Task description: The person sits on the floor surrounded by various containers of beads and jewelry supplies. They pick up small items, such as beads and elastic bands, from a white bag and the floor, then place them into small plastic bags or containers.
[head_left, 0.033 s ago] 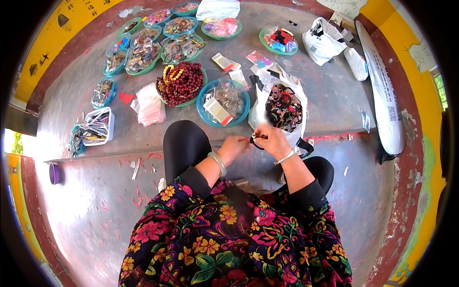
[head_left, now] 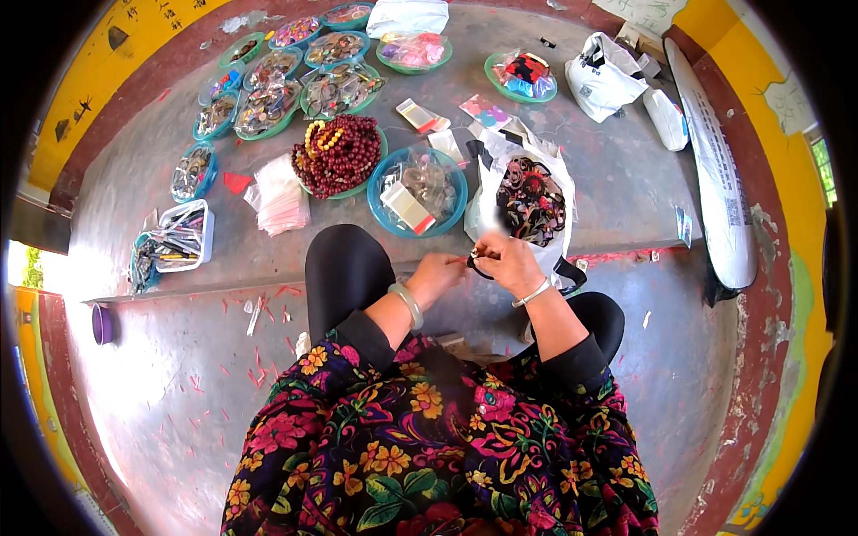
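Observation:
In front of my knees both hands meet over a small black hair tie point(head_left: 480, 272), partly hidden by fingers. My right hand point(head_left: 511, 265) pinches it, with a tiny light-coloured bit showing at the fingertips. The fingers of my left hand point(head_left: 436, 276) are closed at the left side of the hair tie, their tips touching or almost touching it. Just beyond my right hand, a white bag point(head_left: 483, 201) stands wide at the mouth, filled with dark and pink hair ties point(head_left: 534, 201). A blue basin point(head_left: 375, 210) of clear plastic packets sits left of the bag, a card pack point(head_left: 407, 209) on top.
Dark red beads point(head_left: 357, 165) fill a basin beside a stack of pale plastic sleeves point(head_left: 281, 198). A white tray point(head_left: 208, 241) of pens is at left. Several trinket basins point(head_left: 268, 112) stand farther back. White bags point(head_left: 603, 79) and a long wrapped roll point(head_left: 715, 170) line the right.

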### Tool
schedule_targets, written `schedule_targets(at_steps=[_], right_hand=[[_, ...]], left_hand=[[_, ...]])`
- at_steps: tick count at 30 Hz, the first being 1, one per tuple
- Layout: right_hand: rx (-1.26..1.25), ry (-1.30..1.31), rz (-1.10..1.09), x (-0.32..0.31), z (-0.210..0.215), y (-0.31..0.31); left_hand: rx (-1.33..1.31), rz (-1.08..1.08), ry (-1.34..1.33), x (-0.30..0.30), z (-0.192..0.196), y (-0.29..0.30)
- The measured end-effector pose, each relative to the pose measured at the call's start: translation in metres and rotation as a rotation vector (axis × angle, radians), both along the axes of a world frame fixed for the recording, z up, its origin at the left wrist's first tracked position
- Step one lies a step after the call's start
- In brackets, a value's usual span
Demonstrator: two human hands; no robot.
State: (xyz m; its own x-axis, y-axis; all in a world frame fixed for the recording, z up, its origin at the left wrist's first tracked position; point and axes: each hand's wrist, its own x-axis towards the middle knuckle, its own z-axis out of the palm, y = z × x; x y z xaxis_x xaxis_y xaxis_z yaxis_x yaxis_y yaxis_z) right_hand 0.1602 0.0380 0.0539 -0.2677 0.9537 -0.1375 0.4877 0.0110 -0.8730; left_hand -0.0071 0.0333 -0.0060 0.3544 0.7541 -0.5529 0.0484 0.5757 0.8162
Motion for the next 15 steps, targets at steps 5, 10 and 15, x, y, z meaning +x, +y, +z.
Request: schedule_targets(at_steps=[5, 10, 15], right_hand=[[0.046, -0.055, 0.005, 0.003, -0.010, 0.001], [0.175, -0.152, 0.032, 0.004, -0.020, 0.002], [0.512, -0.268, 0.198, 0.003, -0.014, -0.002]], left_hand=[[0.054, -0.046, 0.060, 0.001, -0.008, 0.000], [0.076, -0.081, 0.020, 0.001, -0.012, 0.000], [-0.047, 0.024, -0.124, 0.002, -0.007, -0.001]])
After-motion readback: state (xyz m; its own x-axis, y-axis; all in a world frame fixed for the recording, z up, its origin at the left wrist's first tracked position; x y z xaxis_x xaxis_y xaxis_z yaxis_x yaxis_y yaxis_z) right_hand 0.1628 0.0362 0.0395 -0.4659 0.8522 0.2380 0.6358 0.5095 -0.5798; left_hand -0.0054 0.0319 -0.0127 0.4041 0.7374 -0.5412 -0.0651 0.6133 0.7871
